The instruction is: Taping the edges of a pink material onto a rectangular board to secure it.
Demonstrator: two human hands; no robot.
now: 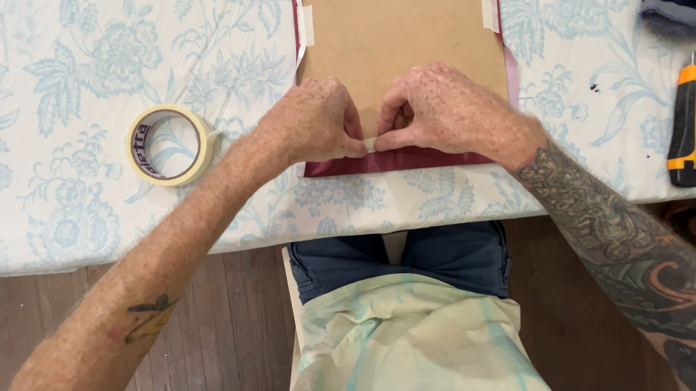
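Hands meet at the near edge of a brown board (402, 34) lying on the worktop (74, 207), which is covered with a pale blue floral cloth. Dark red sheet (396, 160) lies under the board, its near margin showing as a strip. Left hand (313, 124) and right hand (445, 112) are both clenched, fingertips pinching and pressing a short piece of cream tape (370, 144) where the red margin folds up over the board edge.

Step in hand, as judged: fixing the near fold with tape. Two taped tabs already sit on the far side edges (305, 25). Next move would call for firm pressure along the strip so it bonds flat without wrinkling the red sheet.

Tape piece sits directly under the fingertips, between the two hands. Roll of masking tape (170, 145) lies left of the left hand, apart. Yellow-black utility knife (694, 117) lies well off to the right, untouched.
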